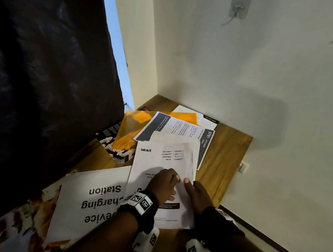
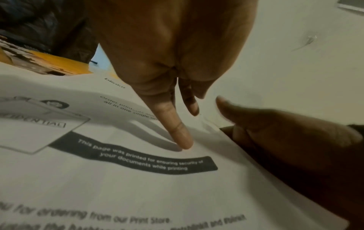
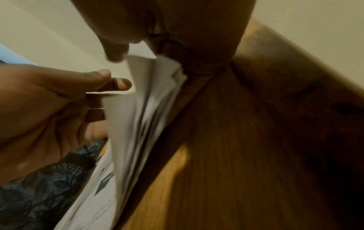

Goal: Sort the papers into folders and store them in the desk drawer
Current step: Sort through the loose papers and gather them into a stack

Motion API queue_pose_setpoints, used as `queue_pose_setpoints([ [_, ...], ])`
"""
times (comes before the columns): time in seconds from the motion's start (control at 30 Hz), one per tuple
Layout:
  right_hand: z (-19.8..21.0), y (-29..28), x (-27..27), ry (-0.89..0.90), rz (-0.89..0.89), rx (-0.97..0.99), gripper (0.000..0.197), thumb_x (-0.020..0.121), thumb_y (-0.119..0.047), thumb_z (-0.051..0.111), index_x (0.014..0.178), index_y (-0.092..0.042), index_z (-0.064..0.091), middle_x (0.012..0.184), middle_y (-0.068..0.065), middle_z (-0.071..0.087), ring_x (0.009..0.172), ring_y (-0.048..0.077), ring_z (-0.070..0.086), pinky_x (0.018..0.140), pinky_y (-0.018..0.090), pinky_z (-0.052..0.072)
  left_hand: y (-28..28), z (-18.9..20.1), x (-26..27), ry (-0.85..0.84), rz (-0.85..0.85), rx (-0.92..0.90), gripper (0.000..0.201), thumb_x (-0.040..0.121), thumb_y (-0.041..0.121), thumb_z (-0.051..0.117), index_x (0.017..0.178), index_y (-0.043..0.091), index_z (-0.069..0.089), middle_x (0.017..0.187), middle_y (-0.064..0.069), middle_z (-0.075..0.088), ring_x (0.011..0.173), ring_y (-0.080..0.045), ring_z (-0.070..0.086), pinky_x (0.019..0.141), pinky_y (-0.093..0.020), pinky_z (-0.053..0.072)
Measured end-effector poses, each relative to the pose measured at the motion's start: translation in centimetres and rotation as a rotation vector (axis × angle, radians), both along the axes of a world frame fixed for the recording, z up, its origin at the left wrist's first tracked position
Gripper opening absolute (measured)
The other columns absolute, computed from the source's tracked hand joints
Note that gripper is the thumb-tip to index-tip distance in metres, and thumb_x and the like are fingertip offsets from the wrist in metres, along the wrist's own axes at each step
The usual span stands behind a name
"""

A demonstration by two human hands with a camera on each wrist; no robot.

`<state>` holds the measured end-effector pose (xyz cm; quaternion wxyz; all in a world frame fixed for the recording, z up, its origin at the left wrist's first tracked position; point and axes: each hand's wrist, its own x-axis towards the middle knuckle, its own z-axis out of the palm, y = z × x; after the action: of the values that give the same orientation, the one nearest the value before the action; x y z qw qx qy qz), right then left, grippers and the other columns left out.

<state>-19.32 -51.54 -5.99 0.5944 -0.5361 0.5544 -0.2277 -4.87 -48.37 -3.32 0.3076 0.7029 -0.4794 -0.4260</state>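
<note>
A stack of white sheets topped by a "blinkit" cover page [image 1: 156,162] lies on the wooden desk [image 1: 223,154]. My left hand [image 1: 165,181] rests on top of it; the left wrist view shows a straight finger [image 2: 182,140] touching the page [image 2: 118,179]. At the stack's right edge, my right hand [image 1: 192,189] has its thumb on top and its fingers underneath. The right wrist view shows the sheet edges [image 3: 138,116] lifted and fanned in that pinch. An orange translucent folder [image 1: 133,130] lies behind, partly covered by a "3791 Kitchen" sheet [image 1: 182,130].
A large "Device Charging Station" sheet [image 1: 91,205] lies at the front left over a glossy photo print [image 1: 17,224]. A white folder [image 1: 202,118] sits at the back corner. A dark curtain [image 1: 42,67] hangs on the left. Walls close the back and right.
</note>
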Motion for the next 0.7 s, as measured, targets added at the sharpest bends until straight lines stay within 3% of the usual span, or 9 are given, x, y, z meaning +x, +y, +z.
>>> queue_pose_setpoints([
  [0.1,-1.0,-0.5,0.2,0.154,0.057,-0.059,0.035,0.085,-0.041,0.067,0.105,-0.016,0.054,0.095,-0.002,0.060,0.095,0.019,0.057,0.085,0.037,0.047,0.1,-0.1,0.7,0.041,0.004,0.034,0.021,0.097,0.015,0.041,0.090,0.017,0.061,0.097,-0.015,0.065,0.077,-0.026,0.067,0.074,-0.044,0.062],
  [0.17,-1.6,-0.8,0.2,0.197,0.061,-0.071,0.031,0.081,-0.033,0.068,0.106,-0.018,0.055,0.099,0.002,0.063,0.097,0.024,0.059,0.090,0.042,0.050,0.2,-0.3,1.5,-0.108,-0.037,-0.022,0.016,0.096,0.011,0.048,0.095,0.015,0.064,0.099,-0.009,0.066,0.088,-0.022,0.066,0.082,-0.039,0.059],
  [0.27,-2.0,-1.2,-0.3,0.149,0.056,-0.089,0.025,0.081,-0.021,0.065,0.105,-0.019,0.057,0.100,0.005,0.065,0.097,0.027,0.060,0.091,0.043,0.051,0.8,-0.9,3.7,-0.321,0.021,-0.167,0.012,0.089,0.012,0.064,0.100,0.016,0.063,0.109,-0.004,0.064,0.101,-0.020,0.062,0.091,-0.034,0.051],
  [0.37,-1.5,-1.0,-0.9,-0.015,0.003,-0.101,0.026,0.085,-0.008,0.063,0.109,-0.016,0.060,0.102,0.007,0.070,0.096,0.029,0.066,0.084,0.043,0.056,1.6,-1.6,6.5,-0.330,0.250,-0.218,0.040,0.085,0.016,0.068,0.122,0.015,0.054,0.128,-0.004,0.050,0.117,-0.019,0.051,0.102,-0.037,0.046],
  [0.43,-0.8,-0.8,-1.2,-0.158,-0.052,-0.035,0.028,0.089,0.000,0.060,0.113,-0.013,0.060,0.104,0.008,0.071,0.096,0.027,0.068,0.079,0.036,0.057,2.0,-1.8,8.3,-0.195,0.371,-0.221,0.058,0.084,0.026,0.068,0.137,0.020,0.043,0.134,0.000,0.052,0.121,-0.018,0.050,0.103,-0.040,0.045],
  [0.5,-0.4,-0.9,-1.4,-0.266,-0.076,0.004,0.032,0.089,0.004,0.059,0.114,-0.015,0.061,0.107,0.008,0.072,0.099,0.030,0.068,0.086,0.045,0.056,2.1,-1.6,9.2,0.074,0.446,-0.248,0.057,0.085,0.026,0.068,0.137,0.023,0.045,0.128,0.002,0.062,0.117,-0.021,0.060,0.098,-0.043,0.050],
  [0.57,-0.3,-1.3,-1.1,-0.322,-0.062,-0.013,0.034,0.088,0.007,0.059,0.112,-0.017,0.063,0.109,0.012,0.072,0.102,0.036,0.067,0.092,0.053,0.052,2.4,-1.0,9.5,0.316,0.456,-0.248,0.045,0.090,0.023,0.065,0.133,0.017,0.052,0.123,-0.003,0.067,0.115,-0.028,0.064,0.098,-0.049,0.051],
  [0.63,0.6,-1.8,-0.3,-0.326,-0.035,-0.072,0.031,0.089,0.008,0.057,0.112,-0.012,0.062,0.106,0.016,0.072,0.101,0.043,0.066,0.089,0.058,0.052,2.7,0.2,9.3,0.429,0.415,-0.294,0.035,0.095,0.016,0.059,0.129,0.011,0.057,0.124,-0.008,0.067,0.116,-0.028,0.063,0.102,-0.050,0.048],
  [0.7,1.9,-2.5,0.5,-0.314,-0.007,-0.145,0.026,0.090,0.003,0.056,0.111,-0.013,0.061,0.091,0.014,0.073,0.084,0.042,0.067,0.079,0.065,0.052,2.5,1.7,9.1,0.444,0.403,-0.369,0.036,0.092,0.017,0.059,0.128,0.011,0.058,0.125,-0.009,0.066,0.117,-0.027,0.062,0.102,-0.048,0.048],
])
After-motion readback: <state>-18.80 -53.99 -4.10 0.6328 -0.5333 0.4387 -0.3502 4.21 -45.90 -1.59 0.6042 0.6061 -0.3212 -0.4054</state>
